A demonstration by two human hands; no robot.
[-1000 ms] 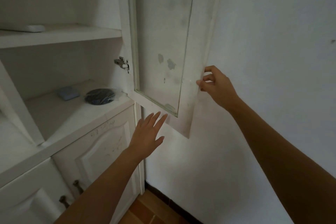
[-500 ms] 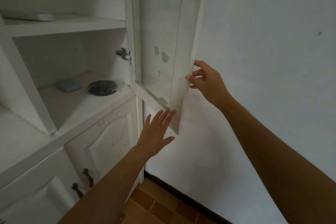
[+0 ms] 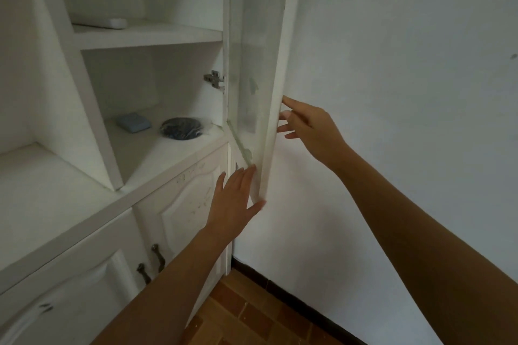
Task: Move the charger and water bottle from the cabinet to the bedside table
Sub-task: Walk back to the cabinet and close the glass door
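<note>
A white cabinet (image 3: 145, 36) fills the left side of the view. Its glass door (image 3: 258, 70) stands open, and we see it almost edge-on, running from 12 o'clock down to the middle.

The right hand (image 3: 311, 126) is at about 3 o'clock from the door's outer edge. Its fingers (image 3: 291, 103) are spread a little and their tips touch that edge. They are not wrapped around anything.

The left hand (image 3: 235, 199) is lower, at about 6 o'clock from the door. It is flat and open, with the fingers held close together and the thumb out to the side. The fingertips touch the bottom corner of the door. It holds nothing.

Inside the cabinet, on the lower shelf (image 3: 145, 148), lies a small blue boxy thing (image 3: 133, 122). Just beside it, at its 3 o'clock, is a dark round bundle (image 3: 181, 128) in clear wrap. It may be the charger, but it is too blurry to tell. On the upper shelf (image 3: 145, 35), at about 11 o'clock, lies a flat white thing (image 3: 113, 23).

Below the shelves are white doors with dark handles (image 3: 151, 263). The floor (image 3: 246, 314) at 6 o'clock has brown tiles. A plain white wall (image 3: 406, 92) fills the right side.
</note>
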